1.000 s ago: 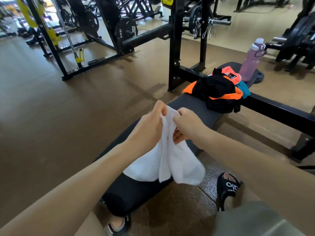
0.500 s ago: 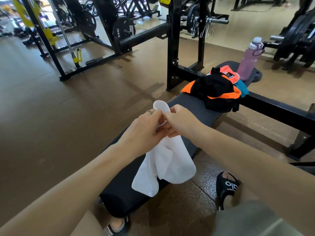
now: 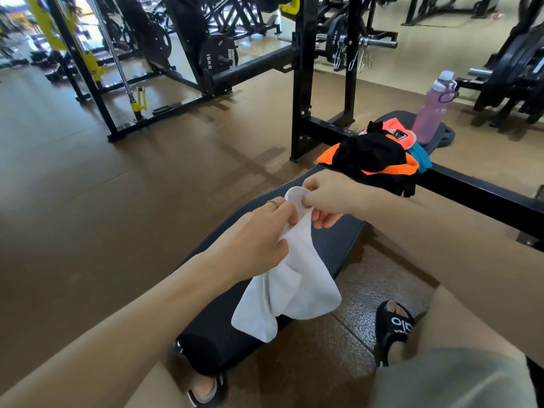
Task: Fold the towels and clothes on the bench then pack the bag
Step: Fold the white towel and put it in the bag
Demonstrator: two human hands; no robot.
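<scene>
A small white towel hangs bunched above the near end of the black padded bench. My left hand grips its upper part from the left. My right hand pinches its top corner just above and to the right of the left hand. Farther along the bench lies a heap of black and orange clothes with a pink garment and a teal one at its far side. No bag shows in this view.
A pink water bottle stands at the bench's far end. A black rack upright and its low frame bar flank the bench. Weight machines fill the background. My sandalled feet rest on the brown floor beside the bench.
The towel's top corner has been drawn up between both hands; the right hand shifted slightly right and higher on the corner, and the hanging cloth swung a little over the bench.
</scene>
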